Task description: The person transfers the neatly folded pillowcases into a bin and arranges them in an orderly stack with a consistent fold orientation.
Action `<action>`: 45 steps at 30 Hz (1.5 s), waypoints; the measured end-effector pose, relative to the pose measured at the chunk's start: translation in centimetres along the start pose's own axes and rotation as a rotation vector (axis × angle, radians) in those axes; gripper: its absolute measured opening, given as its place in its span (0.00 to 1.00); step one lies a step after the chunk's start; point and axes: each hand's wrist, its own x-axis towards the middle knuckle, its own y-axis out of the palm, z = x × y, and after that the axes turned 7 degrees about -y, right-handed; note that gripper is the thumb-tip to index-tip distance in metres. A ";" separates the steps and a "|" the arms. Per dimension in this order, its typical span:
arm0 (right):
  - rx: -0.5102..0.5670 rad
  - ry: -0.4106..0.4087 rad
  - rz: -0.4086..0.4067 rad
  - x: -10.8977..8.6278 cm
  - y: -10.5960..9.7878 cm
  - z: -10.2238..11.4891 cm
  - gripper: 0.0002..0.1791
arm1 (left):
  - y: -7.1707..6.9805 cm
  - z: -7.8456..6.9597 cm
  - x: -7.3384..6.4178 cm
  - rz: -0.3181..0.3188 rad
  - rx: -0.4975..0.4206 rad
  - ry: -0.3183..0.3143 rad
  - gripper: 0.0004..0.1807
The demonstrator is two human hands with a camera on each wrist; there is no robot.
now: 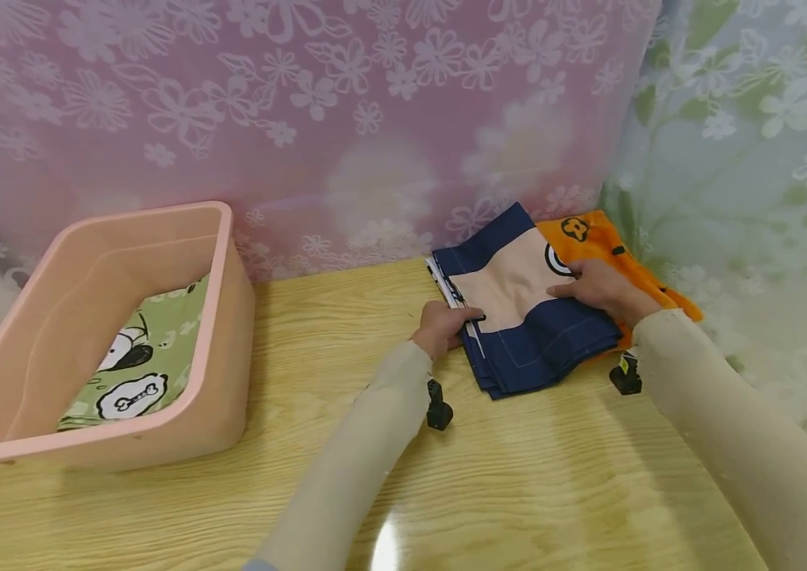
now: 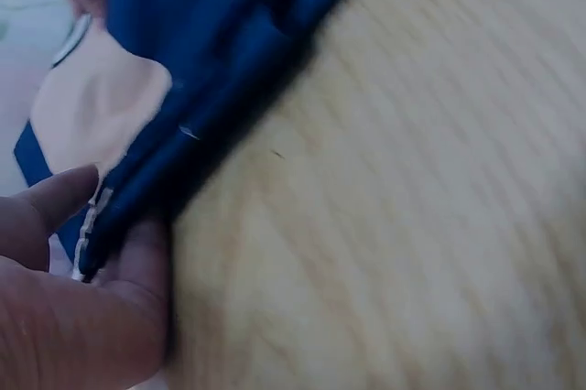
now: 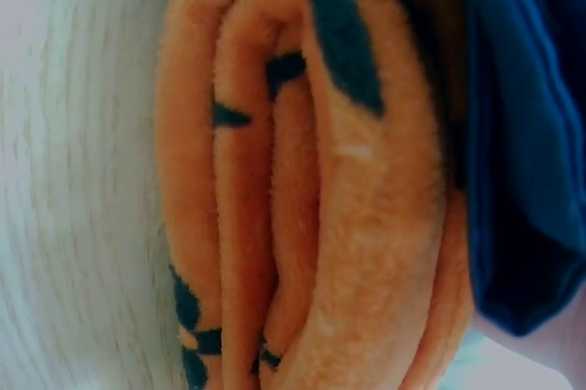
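A person's left hand [image 1: 440, 327] pinches the left edge of a folded navy-and-cream cloth [image 1: 503, 289], partly over an orange cloth [image 1: 597, 236] on the worktop [image 1: 332, 357]; the right hand [image 1: 605, 290] touches the opposite side, its grip unclear. Catching every layer evenly should keep folds square.

A pink curtain [image 1: 367, 119] with white flowers hangs behind a pale wood-grain table [image 1: 324, 349]. Along the right side hangs a pale green curtain [image 1: 746, 198] with leaves and white flowers. A bright glare [image 1: 386, 546] lies on the table's near part.
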 end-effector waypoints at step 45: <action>0.125 0.044 0.135 0.1 -0.8 -3.2 0.54 | 1.9 1.8 0.7 -0.051 0.074 0.059 0.09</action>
